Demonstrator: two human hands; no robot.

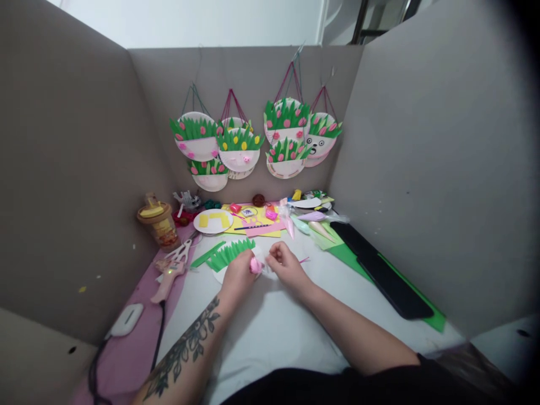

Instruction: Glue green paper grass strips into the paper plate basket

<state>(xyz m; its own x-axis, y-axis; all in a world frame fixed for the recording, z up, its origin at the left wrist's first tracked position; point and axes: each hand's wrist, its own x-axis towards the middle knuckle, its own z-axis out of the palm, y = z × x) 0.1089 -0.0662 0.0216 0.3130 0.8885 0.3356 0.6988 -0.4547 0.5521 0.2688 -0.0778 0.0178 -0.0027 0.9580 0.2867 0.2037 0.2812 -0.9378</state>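
My left hand (239, 277) is closed around a small bright pink lump (255, 265), which pokes out beside the thumb. Thin, see-through plastic (266, 265) seems to trail from the lump toward my right hand (287, 265). The right fingers are pinched together at the plastic's other side; exactly what they grip is too small to make out. Beneath and behind my left hand lies a white paper plate (219, 277) with a fringe of green paper grass (230, 253). A cut green paper strip (207, 255) rests left of the grass.
A pink glue gun (169, 279) with a black cord lies at left, near a lidded cup (158, 222). Another plate (213, 221) holds yellow paper pieces. Piping bags (312, 216) lie at the back right, a black panel (379, 270) along the right. Finished plate baskets (240, 152) hang behind.
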